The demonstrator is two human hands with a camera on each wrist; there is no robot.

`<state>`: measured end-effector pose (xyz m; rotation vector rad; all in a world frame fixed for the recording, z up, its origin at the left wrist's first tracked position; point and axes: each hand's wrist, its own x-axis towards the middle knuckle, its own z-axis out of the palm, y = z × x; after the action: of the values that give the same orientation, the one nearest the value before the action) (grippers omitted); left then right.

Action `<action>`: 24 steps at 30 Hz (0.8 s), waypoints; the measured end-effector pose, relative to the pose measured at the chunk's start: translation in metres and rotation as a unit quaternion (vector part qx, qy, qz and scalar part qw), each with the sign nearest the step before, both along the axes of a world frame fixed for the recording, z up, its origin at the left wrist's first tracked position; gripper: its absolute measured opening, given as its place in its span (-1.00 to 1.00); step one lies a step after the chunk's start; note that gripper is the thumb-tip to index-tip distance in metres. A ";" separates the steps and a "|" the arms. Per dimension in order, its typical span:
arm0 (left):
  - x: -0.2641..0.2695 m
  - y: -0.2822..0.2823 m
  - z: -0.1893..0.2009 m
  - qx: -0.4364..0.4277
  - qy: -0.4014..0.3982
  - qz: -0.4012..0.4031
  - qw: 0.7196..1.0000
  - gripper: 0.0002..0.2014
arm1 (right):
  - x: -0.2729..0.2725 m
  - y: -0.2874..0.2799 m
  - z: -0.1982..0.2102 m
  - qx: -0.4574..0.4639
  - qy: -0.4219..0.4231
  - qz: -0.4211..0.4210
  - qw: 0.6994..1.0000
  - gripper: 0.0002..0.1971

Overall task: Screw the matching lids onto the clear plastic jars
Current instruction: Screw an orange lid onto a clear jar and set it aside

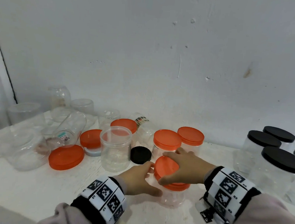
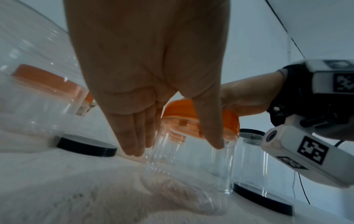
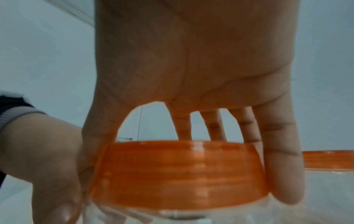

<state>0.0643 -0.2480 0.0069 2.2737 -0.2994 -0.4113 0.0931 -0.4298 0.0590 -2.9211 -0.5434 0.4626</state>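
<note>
A small clear jar (image 1: 173,197) stands near the front of the white table, leaning slightly. An orange lid (image 1: 167,167) sits on its mouth, tilted toward the left. My left hand (image 1: 142,177) grips the jar body just under the lid, thumb in front and fingers behind. The left wrist view shows the same hold: left hand (image 2: 174,145), jar (image 2: 191,166). My right hand (image 1: 182,168) lies over the lid, thumb and fingers curled round its rim. The right wrist view shows that right hand (image 3: 182,106) grasping the lid (image 3: 178,171).
Behind stand an open clear jar (image 1: 115,148), a loose black lid (image 1: 140,155), two loose orange lids (image 1: 66,157), (image 1: 91,138) and two orange-capped jars (image 1: 166,144), (image 1: 190,138). Black-lidded jars (image 1: 280,170) crowd the right; several uncapped clear jars (image 1: 25,137) fill the left.
</note>
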 end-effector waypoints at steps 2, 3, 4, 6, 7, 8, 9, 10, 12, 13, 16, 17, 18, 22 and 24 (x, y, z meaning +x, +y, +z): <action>-0.008 0.012 0.010 0.029 -0.037 0.008 0.999 -0.20 | 0.005 0.002 0.000 0.010 -0.007 -0.011 1.000 -0.02; -0.014 0.021 0.016 0.034 -0.057 0.011 0.998 -0.25 | 0.008 0.004 -0.001 0.015 -0.011 -0.017 1.000 -0.02; -0.019 0.031 0.023 0.031 -0.076 0.011 0.997 -0.30 | 0.011 0.006 -0.001 0.021 -0.016 -0.025 0.999 -0.03; -0.032 0.053 0.037 0.005 -0.108 0.010 0.994 -0.42 | 0.017 0.012 -0.002 0.033 -0.029 -0.040 0.998 -0.04; -0.038 0.065 0.044 -0.017 -0.122 0.012 0.992 -0.49 | 0.020 0.014 -0.003 0.035 -0.034 -0.048 0.998 -0.04; -0.044 0.079 0.051 -0.041 -0.135 0.019 0.990 -0.57 | 0.023 0.018 -0.003 0.032 -0.039 -0.055 0.997 -0.04; -0.050 0.091 0.058 -0.065 -0.148 0.031 0.986 -0.64 | 0.026 0.019 -0.003 0.028 -0.043 -0.065 0.997 -0.04; -0.055 0.105 0.064 -0.083 -0.164 0.046 0.982 -0.69 | 0.030 0.023 -0.004 0.025 -0.045 -0.074 0.996 -0.04; -0.062 0.130 0.075 -0.095 -0.206 0.083 0.970 -0.74 | 0.034 0.025 -0.005 0.024 -0.048 -0.095 0.994 -0.04; -0.064 0.146 0.079 -0.094 -0.226 0.104 0.964 -0.75 | 0.036 0.028 -0.006 0.025 -0.048 -0.104 0.993 -0.03; -0.062 0.191 0.085 -0.050 -0.255 0.164 0.952 -0.74 | 0.040 0.032 -0.007 0.027 -0.050 -0.130 0.990 -0.05; -0.060 0.205 0.085 -0.024 -0.259 0.181 0.948 -0.73 | 0.041 0.033 -0.007 0.028 -0.053 -0.140 0.988 -0.06; -0.057 0.220 0.084 -0.001 -0.259 0.199 0.945 -0.71 | 0.043 0.035 -0.007 0.028 -0.056 -0.149 0.987 -0.07; -0.044 0.256 0.077 0.083 -0.237 0.246 0.936 -0.61 | 0.049 0.037 -0.009 0.038 -0.063 -0.187 0.980 -0.09; -0.033 0.263 0.074 0.119 -0.219 0.243 0.938 -0.57 | 0.053 0.038 -0.010 0.044 -0.069 -0.204 0.976 -0.09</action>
<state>0.0308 0.0145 0.0810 2.5550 0.1071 0.3384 0.1459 -0.3920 0.0489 -2.8811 0.0300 0.1791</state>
